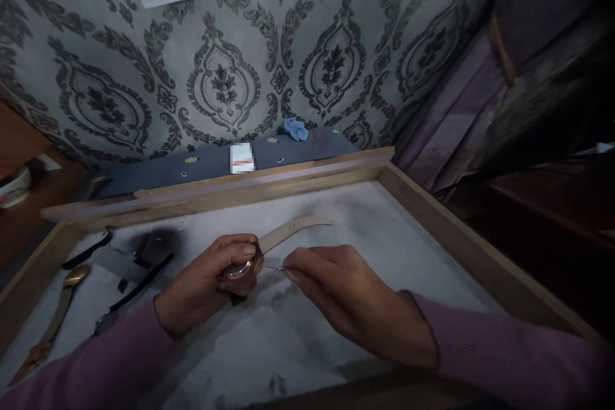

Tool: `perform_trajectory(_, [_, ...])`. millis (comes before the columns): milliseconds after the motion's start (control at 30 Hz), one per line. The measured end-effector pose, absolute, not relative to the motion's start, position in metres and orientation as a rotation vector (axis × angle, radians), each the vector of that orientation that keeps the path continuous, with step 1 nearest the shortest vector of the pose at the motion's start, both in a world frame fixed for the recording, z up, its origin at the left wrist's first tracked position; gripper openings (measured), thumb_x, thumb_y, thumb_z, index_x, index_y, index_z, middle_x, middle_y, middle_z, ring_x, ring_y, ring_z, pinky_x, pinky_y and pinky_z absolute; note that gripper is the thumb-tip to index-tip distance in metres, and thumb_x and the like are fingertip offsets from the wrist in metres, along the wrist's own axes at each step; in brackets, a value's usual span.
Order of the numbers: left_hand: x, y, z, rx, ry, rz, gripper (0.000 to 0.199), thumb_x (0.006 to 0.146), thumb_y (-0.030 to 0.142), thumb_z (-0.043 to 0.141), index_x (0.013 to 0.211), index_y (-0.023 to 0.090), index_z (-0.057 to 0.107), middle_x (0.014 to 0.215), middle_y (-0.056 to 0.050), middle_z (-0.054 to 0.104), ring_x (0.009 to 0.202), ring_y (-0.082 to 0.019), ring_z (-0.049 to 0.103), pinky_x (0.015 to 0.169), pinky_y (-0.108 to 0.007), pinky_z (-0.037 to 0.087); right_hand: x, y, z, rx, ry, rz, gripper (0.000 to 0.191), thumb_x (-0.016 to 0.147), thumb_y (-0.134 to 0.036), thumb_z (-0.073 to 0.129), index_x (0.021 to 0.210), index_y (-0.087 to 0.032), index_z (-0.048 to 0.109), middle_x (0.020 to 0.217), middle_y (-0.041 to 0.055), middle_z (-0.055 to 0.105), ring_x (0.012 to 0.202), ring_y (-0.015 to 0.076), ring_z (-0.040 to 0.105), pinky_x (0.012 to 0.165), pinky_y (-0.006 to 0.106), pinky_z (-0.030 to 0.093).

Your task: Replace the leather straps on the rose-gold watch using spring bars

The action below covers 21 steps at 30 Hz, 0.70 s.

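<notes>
My left hand (216,275) is closed around a wristwatch (239,270) with a rose-gold coloured case, thumb on top near the strap joint. Its pale strap (298,224) stretches out to the right, with a row of small holes. Just right of the watch, my right hand (336,288) pinches a thin pointed metal tool (275,268), whose tip is aimed at the case. A small gap seems to lie between tip and watch, though I cannot tell for certain. Most of the tool is hidden inside the fingers.
A wooden-rimmed tray (461,243) with a whitish bottom surrounds the work. On its left lie a gold watch (77,277), a black strap (144,282) and other dark pieces. Behind the rim, a dark blue cloth (211,166) carries a small white box (241,158) and a crumpled blue cloth (296,129).
</notes>
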State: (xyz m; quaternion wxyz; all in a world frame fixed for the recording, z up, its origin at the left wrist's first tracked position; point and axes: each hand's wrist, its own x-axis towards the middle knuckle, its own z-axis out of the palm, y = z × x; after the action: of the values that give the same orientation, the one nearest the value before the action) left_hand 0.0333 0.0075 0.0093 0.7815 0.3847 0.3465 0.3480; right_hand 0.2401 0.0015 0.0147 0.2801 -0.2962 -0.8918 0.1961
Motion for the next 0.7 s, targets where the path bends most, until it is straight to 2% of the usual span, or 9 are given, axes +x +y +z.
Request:
perform_trajectory(200, [0.0372,0.0030,0.0119,0.757,0.756,0.782,0.024,0.073,0.025,0.065,0.060,0.016,0.047,0.041,0.010,0.034,0.038,-0.003,0.014,0.043,-0.021,0.015,0.2361,0.0034,0.0209,-0.726,-2.359,0.504,0.022,0.094,-0.013,0.034,0.080,-0.016,0.051,0.064,0.0009,0.053,0.055,0.0120,0.044,0.054,0.023,0.033])
perform_trajectory(400, [0.0391,0.0045,0.0114,0.757,0.752,0.790,0.030,0.072,0.026,0.065,0.056,0.017,0.041,0.040,0.011,0.028,0.037,-0.004,0.015,0.043,-0.021,0.020,0.2371,0.0030,0.0206,-0.729,-2.334,0.485,0.023,0.094,-0.013,0.037,0.075,-0.016,0.050,0.061,-0.0010,0.050,0.052,0.0106,0.040,0.051,0.023,0.031])
perform_trajectory(533, [0.0390,0.0064,0.0128,0.803,0.796,0.770,0.029,0.074,0.026,0.064,0.057,0.017,0.042,0.042,0.010,0.029,0.038,-0.003,0.013,0.044,-0.020,0.017,0.2384,0.0032,0.0174,-0.645,-2.337,0.237,0.025,0.092,-0.008,0.038,0.073,-0.014,0.054,0.060,0.0003,0.050,0.054,0.0121,0.041,0.051,0.025,0.031])
perform_trajectory(700, [0.0368,0.0078,0.0149,1.028,0.912,0.683,0.024,0.077,0.030,0.060,0.061,0.014,0.052,0.049,0.007,0.036,0.043,-0.005,0.020,0.045,-0.023,0.014,0.2407,0.0072,0.0212,-0.599,-2.254,-0.064,0.023,0.094,-0.007,0.036,0.089,-0.010,0.059,0.065,0.0030,0.054,0.059,0.0146,0.042,0.058,0.028,0.035])
